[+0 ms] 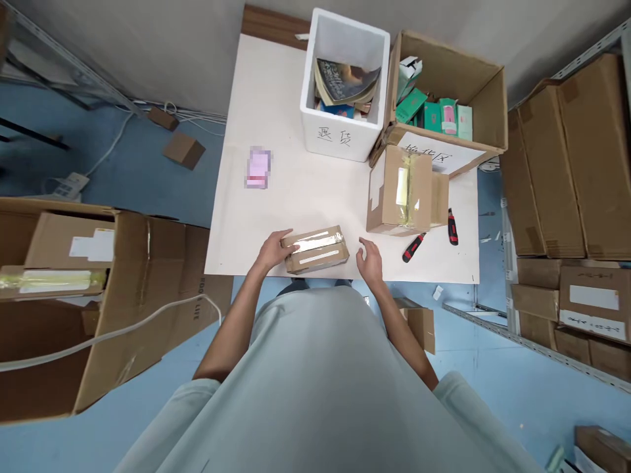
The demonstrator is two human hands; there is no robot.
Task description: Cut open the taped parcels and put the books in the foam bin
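Note:
A small taped cardboard box [318, 259] lies near the front edge of the white table, with shiny clear tape along its top. My left hand [274, 251] grips its left end, fingers at the far corner and thumb on top. Just right of the box, my right hand [371, 260] hovers with nothing in it, fingers slightly bent and apart. Two red-and-black utility knives lie farther right, one knife [414, 247] closer to my right hand and the other knife [452, 227] by the table's right side. Behind them stands a larger taped carton [398, 190].
At the back stand a white foam bin [340, 135] holding books and an open carton [486, 112] with green boxes. A pixelated pink item [258, 168] lies on the table [283, 98]. A big open carton [162, 282] is left; stacked cartons [572, 164] fill the right shelf.

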